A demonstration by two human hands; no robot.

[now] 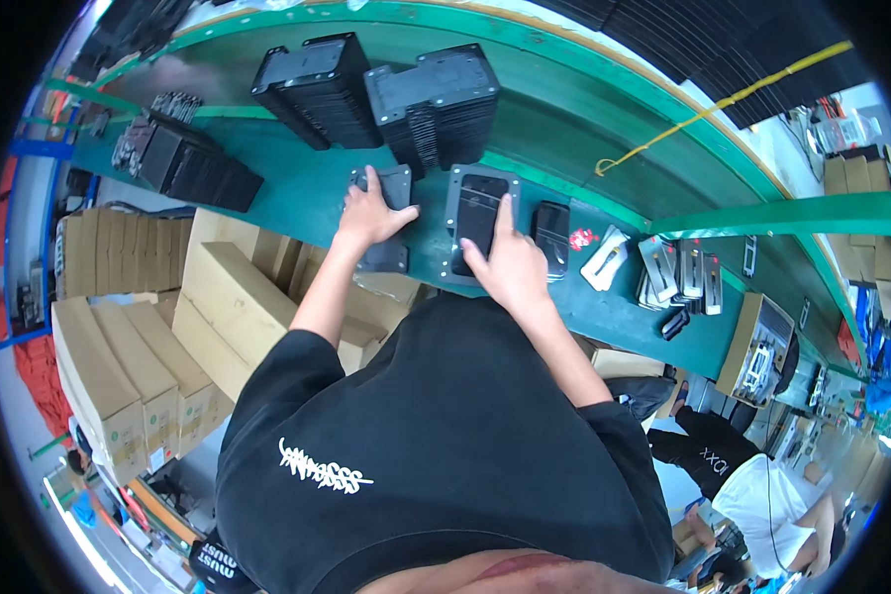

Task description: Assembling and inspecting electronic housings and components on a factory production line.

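My left hand (368, 216) rests on a dark grey plate (387, 258) with holes at its corners; its fingers are spread and the thumb points right. To the right lies a similar grey frame (454, 190) with a glossy black phone-sized panel (478, 216) set in it. My right hand (515, 261) reaches over that panel, index finger and thumb stretched out along its right and lower parts; its other fingers are partly hidden. Just beyond my right hand sits a small stack of black panels (552, 220).
Two tall stacks of black plates (317, 89) (441, 104) stand at the back of the green bench (297, 183). Rightward lie white strips (604, 259), bundled metal-edged parts (678, 272) and a cardboard box (745, 342). Cartons (119, 376) fill the left; a person in white (767, 510) is at lower right.
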